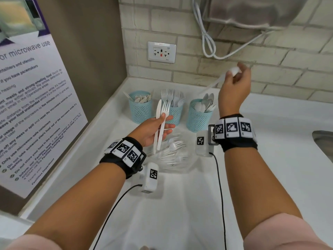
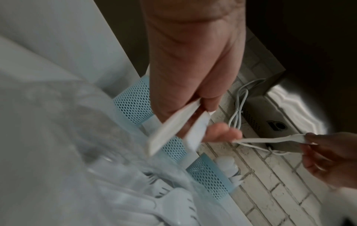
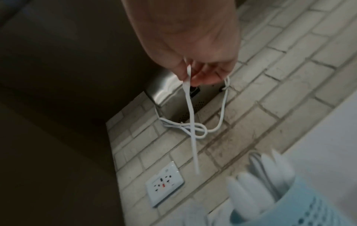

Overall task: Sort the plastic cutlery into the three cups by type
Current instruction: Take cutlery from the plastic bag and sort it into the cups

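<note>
Three blue mesh cups stand in a row at the back of the white counter: the left cup [image 1: 140, 110] holds rounded white pieces that look like knives, the middle cup [image 1: 175, 112] forks, the right cup [image 1: 198, 117] spoons. In front of them, my left hand [image 1: 164, 123] grips a white knife [image 1: 158, 109] and a white fork [image 1: 166, 107] together, tips up. My right hand [image 1: 234, 73] is raised above the right cup and pinches a white spoon [image 3: 192, 122] by its bowl end, handle hanging down. A clear bowl [image 1: 187, 165] below my left hand holds several more forks and spoons.
A brick wall with a white outlet [image 1: 161, 51], a looped white cable [image 1: 207, 42] and a steel appliance [image 1: 252, 11] rises behind the cups. A microwave notice [image 1: 36, 105] covers the left wall. A sink edge [image 1: 324, 141] shows at the far right.
</note>
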The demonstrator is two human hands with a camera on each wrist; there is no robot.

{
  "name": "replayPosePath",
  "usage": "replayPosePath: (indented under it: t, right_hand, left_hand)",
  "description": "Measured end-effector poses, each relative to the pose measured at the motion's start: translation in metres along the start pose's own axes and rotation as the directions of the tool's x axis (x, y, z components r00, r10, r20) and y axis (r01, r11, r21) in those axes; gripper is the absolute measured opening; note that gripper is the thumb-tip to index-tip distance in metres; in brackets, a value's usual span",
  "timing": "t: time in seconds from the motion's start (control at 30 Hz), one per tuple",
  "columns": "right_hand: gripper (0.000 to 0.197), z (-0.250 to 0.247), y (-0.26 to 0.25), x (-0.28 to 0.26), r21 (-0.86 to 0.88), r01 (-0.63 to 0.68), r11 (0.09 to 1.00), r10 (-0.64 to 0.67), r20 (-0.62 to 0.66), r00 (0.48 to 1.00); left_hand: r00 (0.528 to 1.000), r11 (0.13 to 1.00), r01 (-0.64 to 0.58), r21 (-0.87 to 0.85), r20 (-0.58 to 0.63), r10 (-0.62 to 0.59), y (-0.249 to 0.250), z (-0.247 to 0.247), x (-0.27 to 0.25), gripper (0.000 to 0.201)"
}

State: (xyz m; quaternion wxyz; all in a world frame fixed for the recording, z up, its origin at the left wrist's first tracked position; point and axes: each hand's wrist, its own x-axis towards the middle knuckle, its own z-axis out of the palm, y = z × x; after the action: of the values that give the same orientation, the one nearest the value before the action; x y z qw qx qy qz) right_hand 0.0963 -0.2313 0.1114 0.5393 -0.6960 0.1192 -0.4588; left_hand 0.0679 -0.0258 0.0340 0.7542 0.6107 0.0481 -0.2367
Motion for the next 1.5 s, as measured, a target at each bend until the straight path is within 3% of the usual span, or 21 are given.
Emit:
replayPosePath:
  t: [0.1,0.23,0.4,0.5,0.6,0.67,0.73,0.8,0.83,0.9,0.97,1.07,1.13,1.23,1.37,1.5]
  right_hand:
    - [0.030,0.001,0.008,0.008,-0.133,0.063,0.989,-0.060,0.026,0.998]
    - [0.028,0.013,0.036,0.001,-0.430,0.072,0.900,0.019,0.204,0.979]
    - [0.032,0.019,0.063,-0.005,-0.626,0.157,0.764,0.198,0.458,0.867]
    - [0.033,0.021,0.056,-0.007,-0.630,0.267,0.729,0.043,0.432,0.901]
    - [0.031,0.026,0.039,-0.015,-0.396,0.362,0.844,-0.189,0.411,0.892]
    - [0.031,0.030,0.026,-0.026,-0.255,0.341,0.905,-0.155,0.548,0.822]
    - [0.042,0.034,0.015,-0.038,-0.242,0.272,0.931,0.002,0.750,0.661]
    - [0.048,0.040,0.014,-0.048,-0.220,0.190,0.957,0.101,0.865,0.491]
    - [0.044,0.043,0.016,-0.050,-0.200,0.155,0.967,0.109,0.882,0.459]
    - [0.031,0.049,0.022,-0.050,-0.179,0.087,0.980,0.113,0.861,0.496]
    - [0.024,0.053,0.022,-0.041,-0.171,0.010,0.985,0.127,0.766,0.631]
    - [0.023,0.057,0.017,-0.020,-0.142,0.005,0.990,0.064,0.478,0.876]
    - [0.023,0.058,0.012,-0.009,-0.124,0.041,0.991,0.001,0.327,0.945]
    - [0.026,0.061,0.006,-0.013,-0.118,0.156,0.981,-0.113,0.310,0.944]
    - [0.029,0.071,0.026,-0.031,-0.281,0.304,0.910,-0.136,0.491,0.861]
    - [0.031,0.077,0.046,-0.046,-0.521,0.566,0.639,-0.027,0.720,0.694]
  left_hand:
    - [1.000,0.998,0.014,-0.054,0.012,-0.013,0.000,0.007,0.006,0.038]
    - [0.998,0.995,0.023,-0.094,0.053,-0.018,-0.001,0.011,0.009,0.038]
    - [0.987,0.980,0.090,-0.176,0.145,-0.065,0.001,0.008,0.005,0.031]
    - [0.984,0.976,0.105,-0.189,0.163,-0.074,0.003,0.004,0.003,0.029]
    - [0.981,0.968,0.119,-0.220,0.174,-0.081,0.004,0.003,0.002,0.028]
    - [0.980,0.966,0.120,-0.230,0.182,-0.079,0.004,0.002,0.002,0.028]
    - [0.979,0.964,0.119,-0.237,0.188,-0.074,0.004,0.002,0.001,0.029]
    - [0.980,0.962,0.111,-0.250,0.186,-0.064,0.004,0.002,-0.001,0.028]
    - [0.982,0.961,0.103,-0.258,0.182,-0.056,0.004,0.001,-0.002,0.028]
    - [0.987,0.959,0.084,-0.270,0.158,-0.041,0.005,-0.001,-0.003,0.029]
    - [0.995,0.960,0.063,-0.272,0.089,-0.040,0.006,-0.004,-0.004,0.032]
    - [0.998,0.971,0.034,-0.236,-0.044,-0.046,0.005,-0.010,-0.004,0.031]
    - [0.995,0.979,0.024,-0.203,-0.086,-0.043,0.005,-0.013,-0.004,0.031]
    - [0.997,0.977,0.032,-0.209,-0.067,-0.047,0.004,-0.016,-0.002,0.037]
    - [0.998,0.954,0.063,-0.293,-0.003,-0.066,0.008,-0.015,-0.002,0.040]
    - [1.000,0.961,0.025,-0.274,0.000,-0.026,0.009,-0.018,-0.005,0.026]
